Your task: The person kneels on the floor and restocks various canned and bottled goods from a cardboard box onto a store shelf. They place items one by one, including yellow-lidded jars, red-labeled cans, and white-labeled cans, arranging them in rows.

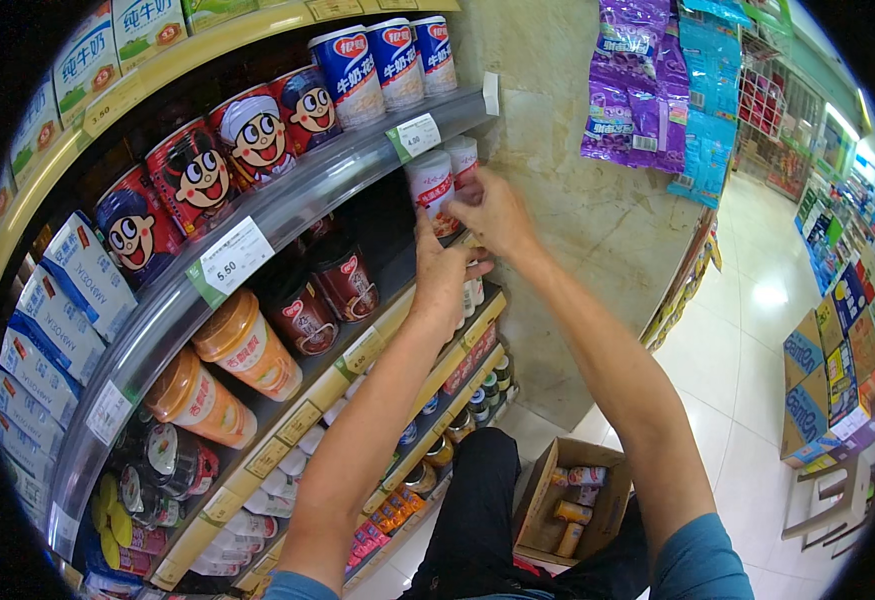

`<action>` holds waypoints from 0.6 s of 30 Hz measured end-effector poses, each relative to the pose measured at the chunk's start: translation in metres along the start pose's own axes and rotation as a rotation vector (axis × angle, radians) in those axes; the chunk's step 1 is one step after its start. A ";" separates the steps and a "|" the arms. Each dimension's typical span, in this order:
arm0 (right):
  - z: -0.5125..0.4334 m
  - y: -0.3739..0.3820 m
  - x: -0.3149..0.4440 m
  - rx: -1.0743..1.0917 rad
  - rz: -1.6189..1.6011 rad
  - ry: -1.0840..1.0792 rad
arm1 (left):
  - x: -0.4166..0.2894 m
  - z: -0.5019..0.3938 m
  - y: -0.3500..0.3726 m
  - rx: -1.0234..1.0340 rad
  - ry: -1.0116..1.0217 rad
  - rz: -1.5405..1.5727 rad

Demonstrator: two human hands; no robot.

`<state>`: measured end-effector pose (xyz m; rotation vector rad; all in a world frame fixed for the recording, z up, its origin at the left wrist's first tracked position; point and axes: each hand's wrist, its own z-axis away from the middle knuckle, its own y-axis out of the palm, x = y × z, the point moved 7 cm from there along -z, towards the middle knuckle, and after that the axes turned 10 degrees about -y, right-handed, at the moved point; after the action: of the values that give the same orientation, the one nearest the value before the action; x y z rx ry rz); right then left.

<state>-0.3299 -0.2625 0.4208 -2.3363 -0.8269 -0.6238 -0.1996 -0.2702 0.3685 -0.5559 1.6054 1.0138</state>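
Note:
At the right end of a store shelf, a white can with a red band stands upright between my two hands. My left hand has its fingers at the can's lower left side and its palm near the shelf edge. My right hand reaches in from the right, its fingertips by the can's right side and just below a second white can behind it. Whether the right fingers grip either can is unclear. Brown cups stand further left on this shelf. Below, an open cardboard box on the floor holds several cans.
Blue and white cans and red cartoon-face cans line the shelf above, behind a clear rail. Orange-lidded cups are at lower left. Purple snack bags hang on the right. Stacked cartons and a stool stand across the aisle.

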 end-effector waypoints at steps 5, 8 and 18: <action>0.010 0.015 0.009 -0.054 0.160 -0.092 | -0.010 -0.002 -0.001 0.024 -0.043 0.037; -0.001 0.026 0.000 -0.069 0.366 -0.122 | -0.007 -0.025 -0.012 0.034 -0.075 0.120; -0.013 -0.008 -0.020 -0.367 0.403 -0.204 | -0.032 -0.022 -0.015 -0.036 -0.052 0.154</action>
<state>-0.3521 -0.2741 0.4212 -2.8289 -0.3183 -0.3904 -0.1901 -0.3017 0.3949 -0.4317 1.6047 1.1643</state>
